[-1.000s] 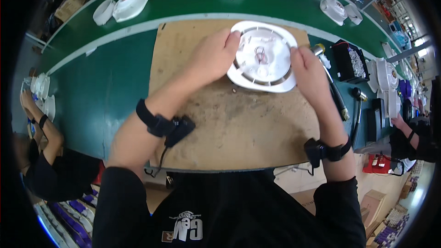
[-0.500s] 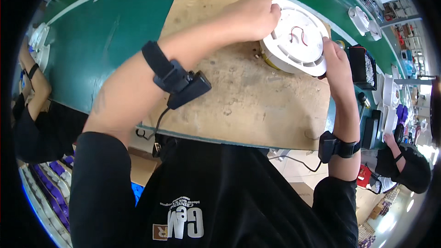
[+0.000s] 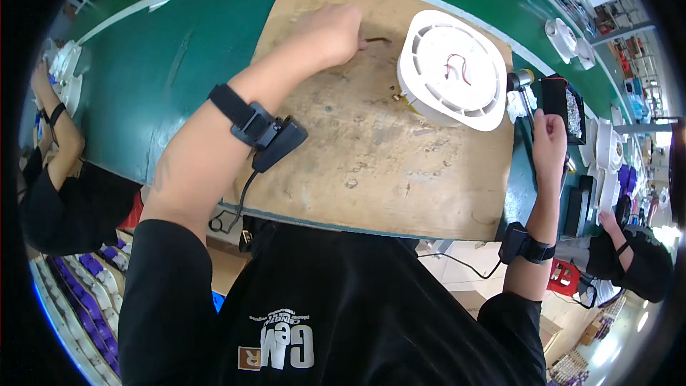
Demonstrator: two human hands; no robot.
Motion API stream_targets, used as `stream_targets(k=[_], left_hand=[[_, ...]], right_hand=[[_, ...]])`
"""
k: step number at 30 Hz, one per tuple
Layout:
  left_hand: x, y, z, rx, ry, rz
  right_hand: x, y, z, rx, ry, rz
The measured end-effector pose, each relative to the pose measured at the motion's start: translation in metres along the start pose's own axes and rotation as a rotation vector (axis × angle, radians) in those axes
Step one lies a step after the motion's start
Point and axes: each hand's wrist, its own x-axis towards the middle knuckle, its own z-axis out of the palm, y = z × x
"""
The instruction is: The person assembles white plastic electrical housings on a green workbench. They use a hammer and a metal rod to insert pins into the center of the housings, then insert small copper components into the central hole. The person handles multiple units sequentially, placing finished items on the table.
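Note:
A white round plastic housing [image 3: 457, 71] with a slotted rim, looking like a fan, rests on the brown board, touched by neither hand. Short red and dark wires lie on its top. To its left, my left hand [image 3: 330, 34] is closed low over the board. A thin dark piece [image 3: 379, 40] shows at its fingertips; its kind cannot be made out. My right hand [image 3: 549, 149] is closed right of the board, beside the handle of a hammer [image 3: 522, 80] with a black and yellow head. Whatever its fingers hold is hidden.
The brown board [image 3: 343, 171] lies on a green bench [image 3: 143, 86]. A black bin of small parts [image 3: 572, 111] stands beyond my right hand. More white housings [image 3: 561, 37] sit along the far bench. Co-workers' arms show at both sides.
Both hands have let go of the white housing, which now stands on the board. My left hand has moved left and my right hand down and right, beside the hammer.

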Motion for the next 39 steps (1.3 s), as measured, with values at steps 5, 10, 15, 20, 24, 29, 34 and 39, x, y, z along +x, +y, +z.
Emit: stream_targets(k=[5,10,15,20,24,29,34,39], left_hand=[[0.004,-0.001,-0.038,-0.254,0.053,-0.042],[-0.004,0.052,-0.087,-1.014,0.255,0.412],[-0.008,0.105,-0.069,-1.380,0.190,0.545],[-0.006,0.111,-0.044,-1.193,0.075,0.407],[-0.009,0.102,-0.039,-1.047,0.037,0.348],[-0.009,0.098,-0.025,-1.003,-0.007,0.326],[-0.008,0.107,-0.028,-0.930,0.041,0.399],[-0.005,0.105,-0.026,-0.884,0.100,0.422]], right_hand=[[-0.015,0.020,0.000,-0.286,0.171,-0.207],[-0.020,0.023,0.004,-0.262,0.149,-0.139],[-0.019,0.010,0.006,-0.233,0.109,-0.072],[-0.019,0.008,0.002,-0.187,0.103,-0.044],[-0.019,0.006,0.001,-0.189,0.086,-0.032],[-0.019,-0.001,0.001,-0.264,0.034,-0.081],[-0.014,-0.007,-0.005,-0.225,0.006,-0.101],[-0.012,-0.079,-0.043,0.130,0.013,-0.172]])
